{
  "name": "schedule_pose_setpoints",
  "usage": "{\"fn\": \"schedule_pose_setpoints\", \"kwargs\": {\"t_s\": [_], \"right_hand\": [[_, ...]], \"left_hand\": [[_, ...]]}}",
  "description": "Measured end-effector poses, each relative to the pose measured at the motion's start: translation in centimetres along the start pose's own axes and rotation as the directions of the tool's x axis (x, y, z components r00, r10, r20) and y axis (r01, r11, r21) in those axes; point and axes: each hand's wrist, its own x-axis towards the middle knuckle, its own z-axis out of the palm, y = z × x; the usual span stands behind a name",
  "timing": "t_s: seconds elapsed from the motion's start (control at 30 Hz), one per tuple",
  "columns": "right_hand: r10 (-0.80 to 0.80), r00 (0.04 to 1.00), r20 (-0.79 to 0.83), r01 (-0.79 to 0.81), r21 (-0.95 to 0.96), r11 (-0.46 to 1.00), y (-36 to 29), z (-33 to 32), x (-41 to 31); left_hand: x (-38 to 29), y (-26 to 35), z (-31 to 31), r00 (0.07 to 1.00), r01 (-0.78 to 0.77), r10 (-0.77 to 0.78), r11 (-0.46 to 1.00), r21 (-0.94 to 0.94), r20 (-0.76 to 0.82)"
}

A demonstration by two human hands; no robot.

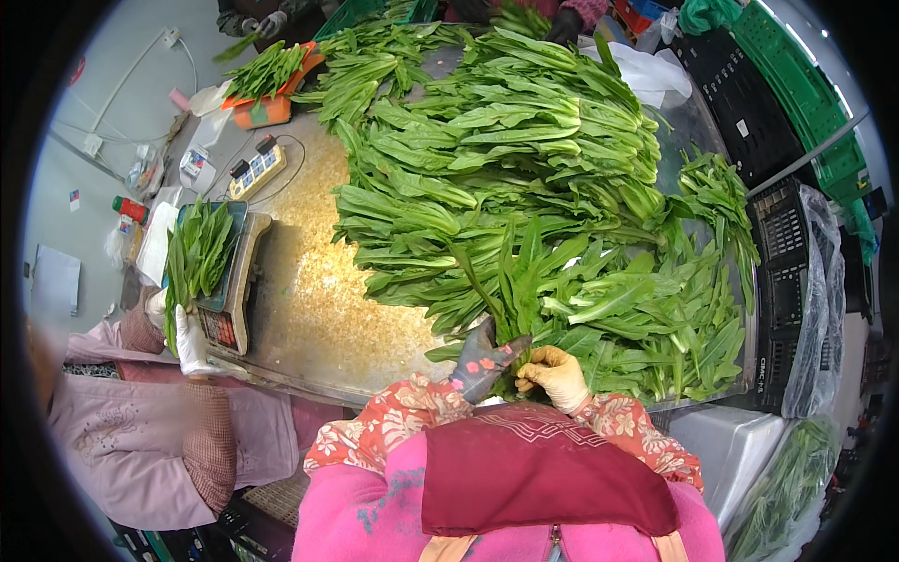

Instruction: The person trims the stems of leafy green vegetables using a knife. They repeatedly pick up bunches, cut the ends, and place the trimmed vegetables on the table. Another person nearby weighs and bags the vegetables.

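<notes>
My left hand (486, 362), in a dark glove with red flower marks, is closed around the lower part of an upright bunch of long green leafy vegetables (520, 288). Beside it on the right, my right hand (558, 378) wears a pale yellow glove; its fingertips are bent in at the base of that same bunch, and what lies between them is too small to tell. Just right of the hands, loose leafy stalks (632, 309) lie spread with their pale cut ends showing. Beyond them rises a large heap of the same vegetables (506, 147).
A co-worker at the left holds leaves on a weighing scale (242, 281). Behind stand an orange scale (261, 112) with greens and a power strip (258, 172). Black crates (776, 260) line the right side. Two more people work at the table's far side. A white box (723, 435) stands low right.
</notes>
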Motion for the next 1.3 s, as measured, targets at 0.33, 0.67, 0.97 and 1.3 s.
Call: {"fn": "schedule_pose_setpoints", "kwargs": {"t_s": [0.33,0.67,0.97,1.3], "right_hand": [[-0.245,0.964,-0.107,0.254,0.072,0.965,0.9,-0.5,0.2],[-0.243,0.97,-0.009,0.242,0.136,0.961,-1.1,-0.8,-0.5],[0.094,0.88,0.465,-0.117,0.021,0.993,0.3,-1.1,0.0],[0.185,0.841,0.508,-0.304,0.162,0.939,0.8,-1.1,-0.1]], "left_hand": [[0.1,-1.4,-0.8,1.0,0.005,-0.006,0.935,-0.353,-0.002],[0.0,-1.9,-1.5,0.971,0.183,-0.118,0.926,-0.33,0.208],[0.3,-1.7,-0.5,0.941,0.227,-0.054,0.834,-0.503,0.335],[-0.3,0.1,-0.2,0.976,0.219,-0.194,0.898,-0.381,0.103]]}}
